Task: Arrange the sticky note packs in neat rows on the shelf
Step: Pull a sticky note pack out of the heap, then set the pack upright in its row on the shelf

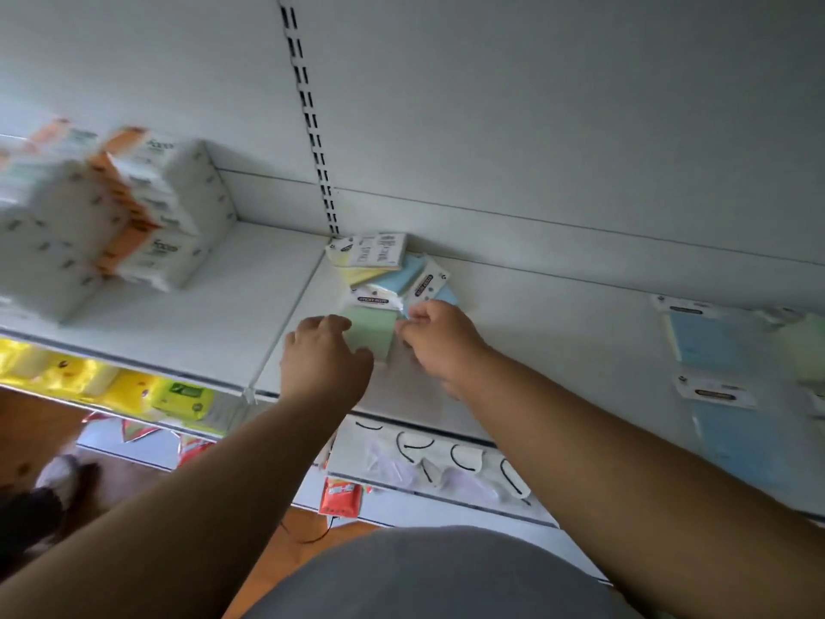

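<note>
A loose heap of sticky note packs lies on the white shelf (558,323) near the slotted upright: a yellow pack (364,261) at the back, a blue pack (404,272) beside it, and a green pack (370,332) at the front. My left hand (323,359) rests on the green pack's left side, fingers curled over its edge. My right hand (439,339) pinches the same pack's right edge. Both hands hold it flat on the shelf. More blue packs (701,341) and a green one lie farther right, blurred.
Stacked white and orange tissue packs (152,207) fill the shelf's left end. Yellow and green packages (134,390) sit on the shelf below, and bagged items with black loops (428,457) lie on a lower shelf. The grey back panel rises behind.
</note>
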The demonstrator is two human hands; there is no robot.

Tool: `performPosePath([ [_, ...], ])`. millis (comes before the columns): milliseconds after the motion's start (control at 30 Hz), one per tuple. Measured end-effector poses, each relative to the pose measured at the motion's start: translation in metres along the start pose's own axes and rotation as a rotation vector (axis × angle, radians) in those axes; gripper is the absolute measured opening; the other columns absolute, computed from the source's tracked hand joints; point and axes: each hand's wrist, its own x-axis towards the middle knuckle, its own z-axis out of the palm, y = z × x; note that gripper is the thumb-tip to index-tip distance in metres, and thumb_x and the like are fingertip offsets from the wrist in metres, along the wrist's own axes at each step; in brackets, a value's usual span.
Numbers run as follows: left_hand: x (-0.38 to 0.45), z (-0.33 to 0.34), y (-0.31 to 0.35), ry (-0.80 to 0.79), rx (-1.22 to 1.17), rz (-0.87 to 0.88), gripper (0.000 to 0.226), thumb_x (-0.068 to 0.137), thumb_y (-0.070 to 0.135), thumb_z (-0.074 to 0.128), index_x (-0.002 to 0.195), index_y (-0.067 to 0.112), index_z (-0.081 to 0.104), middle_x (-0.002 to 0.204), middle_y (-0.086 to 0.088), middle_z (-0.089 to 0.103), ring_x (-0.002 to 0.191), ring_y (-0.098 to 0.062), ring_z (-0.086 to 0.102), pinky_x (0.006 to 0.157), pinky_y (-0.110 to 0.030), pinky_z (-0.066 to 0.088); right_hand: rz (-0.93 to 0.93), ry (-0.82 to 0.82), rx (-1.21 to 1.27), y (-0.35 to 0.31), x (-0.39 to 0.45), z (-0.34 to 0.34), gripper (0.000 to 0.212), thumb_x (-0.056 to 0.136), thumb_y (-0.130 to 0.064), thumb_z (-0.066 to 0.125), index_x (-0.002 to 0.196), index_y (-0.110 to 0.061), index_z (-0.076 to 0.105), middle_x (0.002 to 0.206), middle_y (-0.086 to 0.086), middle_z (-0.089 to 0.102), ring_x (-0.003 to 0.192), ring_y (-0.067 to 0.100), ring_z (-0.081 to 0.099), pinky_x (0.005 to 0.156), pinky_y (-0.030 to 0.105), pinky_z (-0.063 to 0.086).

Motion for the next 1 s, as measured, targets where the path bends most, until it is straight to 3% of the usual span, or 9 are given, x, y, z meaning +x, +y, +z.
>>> performPosePath([
  [67, 0.007, 0.0, -0.008, -0.029, -0.019, -0.016, 0.045, 0.078, 0.031, 0.061, 0.121, 0.02, 0.06, 0.118, -0.008, 0.063, 0.109, -0.03, 0.053, 0.093, -0.035, 0.041, 0.101, -0.002, 0.186, -0.009, 0.006, 0.016, 0.013, 0.076, -0.021, 0.062, 0.081, -0.009, 0.063, 0.099, 0.02, 0.07, 0.089, 0.036, 0.067, 0.077, 0.05, 0.055],
  [167, 0.014, -0.002, -0.008, -0.042, -0.149, -0.065, 0.038, 0.076, 0.029, 0.06, 0.114, 0.024, 0.061, 0.109, -0.002, 0.066, 0.1, -0.025, 0.058, 0.079, -0.029, 0.043, 0.24, 0.075, 0.389, -0.015, 0.01, 0.02, 0.015, 0.077, -0.014, 0.067, 0.092, -0.011, 0.066, 0.092, 0.015, 0.071, 0.069, 0.026, 0.064, 0.052, 0.031, 0.045],
  [267, 0.01, 0.0, -0.002, -0.062, -0.331, -0.069, 0.025, 0.077, 0.027, 0.058, 0.101, 0.031, 0.061, 0.101, 0.005, 0.065, 0.085, -0.014, 0.06, 0.061, -0.023, 0.038, 0.244, 0.134, 0.408, -0.012, 0.005, 0.009, 0.016, 0.08, -0.017, 0.069, 0.095, -0.012, 0.07, 0.068, 0.0, 0.063, 0.047, 0.011, 0.05, 0.04, 0.019, 0.033],
  [367, -0.003, 0.005, 0.011, -0.11, -0.427, 0.054, 0.016, 0.08, 0.025, 0.06, 0.095, 0.033, 0.06, 0.1, 0.007, 0.059, 0.077, -0.003, 0.06, 0.057, -0.017, 0.04, 0.09, 0.234, 0.247, 0.0, -0.005, -0.012, 0.017, 0.082, -0.022, 0.068, 0.095, -0.012, 0.072, 0.077, -0.001, 0.07, 0.063, 0.013, 0.063, 0.054, 0.023, 0.047],
  [433, -0.008, 0.008, 0.023, -0.172, -0.462, 0.138, 0.023, 0.078, 0.021, 0.064, 0.099, 0.031, 0.062, 0.104, 0.008, 0.056, 0.077, 0.001, 0.059, 0.061, -0.015, 0.045, 0.045, 0.332, 0.097, 0.011, -0.012, -0.03, 0.019, 0.083, -0.026, 0.068, 0.098, -0.015, 0.071, 0.09, -0.001, 0.072, 0.081, 0.017, 0.067, 0.073, 0.03, 0.054],
  [500, -0.012, 0.013, 0.037, -0.259, -0.452, 0.23, 0.032, 0.075, 0.018, 0.069, 0.104, 0.029, 0.063, 0.108, 0.009, 0.053, 0.08, 0.001, 0.059, 0.069, -0.015, 0.049, 0.048, 0.404, -0.027, 0.024, -0.019, -0.051, 0.021, 0.083, -0.029, 0.068, 0.099, -0.015, 0.07, 0.093, -0.001, 0.072, 0.085, 0.019, 0.067, 0.079, 0.033, 0.055],
  [667, -0.031, 0.037, 0.089, -0.413, -0.409, 0.419, 0.04, 0.072, 0.015, 0.074, 0.109, 0.027, 0.066, 0.109, 0.01, 0.051, 0.075, 0.005, 0.06, 0.066, 0.002, 0.039, 0.089, 0.515, -0.185, 0.054, -0.047, -0.113, 0.009, 0.082, -0.025, 0.06, 0.088, -0.019, 0.062, 0.087, -0.004, 0.067, 0.082, 0.021, 0.063, 0.064, 0.026, 0.043],
  [800, -0.065, 0.064, 0.143, -0.492, -0.419, 0.539, 0.04, 0.071, 0.015, 0.076, 0.11, 0.024, 0.067, 0.107, 0.009, 0.05, 0.071, 0.006, 0.059, 0.064, 0.004, 0.036, 0.176, 0.572, -0.276, 0.088, -0.078, -0.173, 0.009, 0.081, -0.024, 0.058, 0.077, -0.024, 0.05, 0.073, -0.01, 0.054, 0.074, 0.02, 0.055, 0.053, 0.025, 0.033],
  [1000, -0.125, 0.106, 0.223, -0.551, -0.415, 0.597, 0.042, 0.072, 0.022, 0.077, 0.111, 0.027, 0.065, 0.108, 0.01, 0.049, 0.072, 0.005, 0.06, 0.063, 0.004, 0.037, 0.157, 0.606, -0.421, 0.134, -0.119, -0.263, 0.008, 0.081, -0.018, 0.056, 0.088, -0.019, 0.054, 0.082, -0.003, 0.06, 0.076, 0.023, 0.055, 0.063, 0.028, 0.037],
])
